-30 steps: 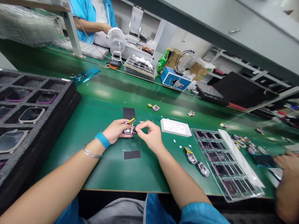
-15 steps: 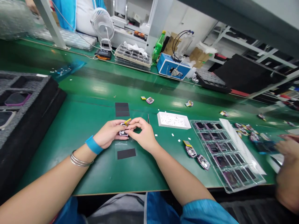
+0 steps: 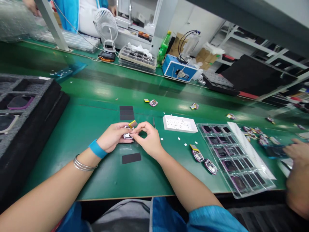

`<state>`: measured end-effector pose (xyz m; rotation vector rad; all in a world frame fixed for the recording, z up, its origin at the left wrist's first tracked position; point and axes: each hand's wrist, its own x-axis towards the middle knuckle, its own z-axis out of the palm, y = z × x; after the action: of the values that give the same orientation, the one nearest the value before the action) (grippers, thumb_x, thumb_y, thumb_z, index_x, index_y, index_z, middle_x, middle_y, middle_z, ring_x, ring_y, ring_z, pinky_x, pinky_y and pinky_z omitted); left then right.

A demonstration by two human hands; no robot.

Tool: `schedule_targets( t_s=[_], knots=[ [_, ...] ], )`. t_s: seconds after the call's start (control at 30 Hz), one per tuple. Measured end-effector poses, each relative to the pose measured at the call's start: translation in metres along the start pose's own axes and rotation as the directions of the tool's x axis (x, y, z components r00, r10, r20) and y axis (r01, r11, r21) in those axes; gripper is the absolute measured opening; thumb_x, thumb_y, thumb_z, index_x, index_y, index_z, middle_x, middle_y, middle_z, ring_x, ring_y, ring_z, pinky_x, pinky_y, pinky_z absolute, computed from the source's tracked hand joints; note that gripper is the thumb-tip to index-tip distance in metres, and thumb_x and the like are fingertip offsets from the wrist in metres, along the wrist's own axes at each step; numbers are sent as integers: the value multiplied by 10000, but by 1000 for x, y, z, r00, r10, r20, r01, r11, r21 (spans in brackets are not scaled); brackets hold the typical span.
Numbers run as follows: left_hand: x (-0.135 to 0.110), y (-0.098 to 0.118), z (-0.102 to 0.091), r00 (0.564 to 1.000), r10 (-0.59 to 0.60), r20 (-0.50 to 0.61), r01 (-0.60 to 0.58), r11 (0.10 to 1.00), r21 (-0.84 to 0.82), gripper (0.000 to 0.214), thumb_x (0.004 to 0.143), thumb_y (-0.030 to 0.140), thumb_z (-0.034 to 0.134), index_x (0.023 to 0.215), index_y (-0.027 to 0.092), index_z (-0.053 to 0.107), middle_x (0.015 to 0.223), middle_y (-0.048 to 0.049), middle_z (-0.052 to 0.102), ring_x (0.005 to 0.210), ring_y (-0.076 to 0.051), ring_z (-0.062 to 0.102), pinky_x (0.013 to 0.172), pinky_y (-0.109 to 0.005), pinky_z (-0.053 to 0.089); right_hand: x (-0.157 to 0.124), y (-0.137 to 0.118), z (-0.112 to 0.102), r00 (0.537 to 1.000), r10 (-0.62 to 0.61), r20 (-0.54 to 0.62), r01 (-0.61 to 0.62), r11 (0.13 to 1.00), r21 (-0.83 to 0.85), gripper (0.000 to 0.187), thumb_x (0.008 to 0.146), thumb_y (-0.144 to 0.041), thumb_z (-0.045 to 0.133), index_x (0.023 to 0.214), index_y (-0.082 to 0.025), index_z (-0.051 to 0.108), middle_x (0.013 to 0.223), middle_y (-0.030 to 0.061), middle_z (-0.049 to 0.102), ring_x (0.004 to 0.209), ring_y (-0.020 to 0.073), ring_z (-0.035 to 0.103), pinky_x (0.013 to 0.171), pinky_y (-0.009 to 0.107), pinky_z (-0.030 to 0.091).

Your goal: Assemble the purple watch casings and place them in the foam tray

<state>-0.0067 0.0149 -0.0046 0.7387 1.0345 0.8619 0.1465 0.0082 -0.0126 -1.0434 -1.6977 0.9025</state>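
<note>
My left hand [image 3: 113, 137] grips a small silver and purple watch case [image 3: 127, 132] with a yellow-tabbed piece sticking up from it. My right hand [image 3: 147, 138] pinches at that same case from the right, fingers pressed together on it. Both hands hover just above the green bench [image 3: 101, 106]. A black strip [image 3: 131, 158] lies on the bench just below them, and a darker pad [image 3: 126, 112] lies just beyond. Thin tweezers [image 3: 154, 122] rest on the bench past my right hand.
A white tray [image 3: 180, 124] of tiny parts and a clear tray [image 3: 251, 183] of watch cases sit to the right, with two loose cases [image 3: 204, 160] between. A black foam tray [image 3: 36, 106] of screens is on the left. Another person's hands [image 3: 296, 167] work at far right.
The view has shifted left and down since a second ago. My hands have drawn closer together on the case, and my right fingers now pinch at it.
</note>
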Motion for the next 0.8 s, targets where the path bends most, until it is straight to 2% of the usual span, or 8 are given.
schedule_targets(
  t_s=[0.13, 0.2, 0.3, 0.37, 0.7, 0.8],
  knots=[
    [0, 0, 0, 1000, 6, -15, -6, 1000, 2, 198, 714, 128, 645, 909, 112, 669, 755, -68, 689, 655, -141, 655, 595, -226, 568, -1, -2, 2, 980, -147, -137, 129, 983, -130, 140, 764, -194, 638, 738, -220, 503, 744, -29, 667, 750, 146, 644, 980, 403, 407],
    [-1, 0, 0, 1000, 5, -12, -5, 1000, 3, 200, 710, 119, 641, 908, 106, 669, 757, -70, 689, 655, -143, 655, 592, -227, 568, -2, -2, 2, 988, -98, -123, 89, 993, -80, 149, 760, -201, 644, 769, -219, 496, 756, -23, 666, 734, 145, 642, 911, 375, 455],
    [-1, 0, 1, 1000, 1, -14, -1, 1000, 3, 254, 712, 128, 651, 964, 111, 665, 820, -76, 696, 646, -131, 650, 591, -222, 568, -2, 0, 1, 999, 37, 24, -38, 999, 33, 209, 736, -203, 655, 845, -217, 477, 766, -18, 662, 701, 143, 632, 734, 298, 502],
    [0, 1, 1, 1000, -3, -15, 4, 1000, 10, 278, 714, 133, 656, 991, 111, 660, 843, -80, 697, 644, -129, 650, 590, -222, 569, -2, 2, 2, 995, 68, 78, -72, 996, 52, 230, 731, -199, 652, 862, -218, 463, 771, -22, 660, 702, 140, 627, 724, 286, 496],
    [1, -1, 1, 1000, -2, -18, 2, 1000, 13, 267, 704, 129, 664, 970, 108, 663, 840, -80, 695, 636, -130, 648, 577, -219, 566, 0, 3, 1, 995, 69, 65, -68, 998, -14, 210, 734, -185, 632, 846, -224, 459, 778, -29, 652, 712, 139, 633, 720, 277, 493],
    [1, -2, 0, 1000, -1, -11, 2, 1000, 7, 277, 694, 142, 674, 969, 106, 662, 833, -86, 697, 652, -140, 653, 592, -229, 568, -1, 3, 3, 998, 9, 64, -3, 995, -97, 192, 740, -161, 631, 835, -225, 476, 772, -35, 648, 713, 138, 630, 787, 309, 485]
  ],
)
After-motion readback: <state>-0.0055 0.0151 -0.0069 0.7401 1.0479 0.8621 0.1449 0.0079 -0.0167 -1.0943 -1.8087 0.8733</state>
